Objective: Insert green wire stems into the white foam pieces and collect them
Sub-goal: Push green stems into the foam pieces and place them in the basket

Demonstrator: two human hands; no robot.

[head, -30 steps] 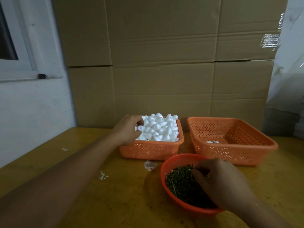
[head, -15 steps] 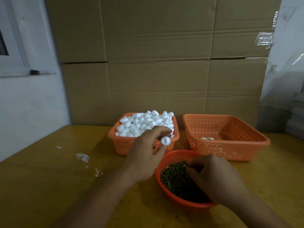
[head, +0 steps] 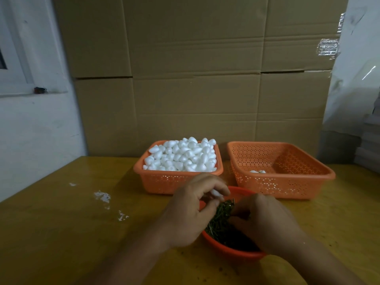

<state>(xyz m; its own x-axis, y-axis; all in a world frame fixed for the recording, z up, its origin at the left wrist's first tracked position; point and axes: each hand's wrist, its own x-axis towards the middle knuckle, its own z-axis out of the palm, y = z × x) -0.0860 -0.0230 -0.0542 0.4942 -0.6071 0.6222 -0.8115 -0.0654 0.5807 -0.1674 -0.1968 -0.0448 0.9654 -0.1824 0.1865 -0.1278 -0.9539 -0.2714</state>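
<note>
The left hand (head: 191,210) pinches a white foam piece (head: 216,193) between curled fingertips, over the far rim of a round orange bowl (head: 230,248) of green wire stems (head: 221,214). Just right of that grip, the right hand (head: 267,223) curls into the stems; whether it holds one is hidden. Beyond the grip stands an orange basket (head: 164,182) heaped with foam pieces (head: 183,155); to its right, a second orange basket (head: 287,186) holds a few white pieces (head: 258,171). White crumbs (head: 102,197) lie on the yellow table (head: 61,233) to the left.

Dim indoor light, soft focus, wide-angle edge bending.
</note>
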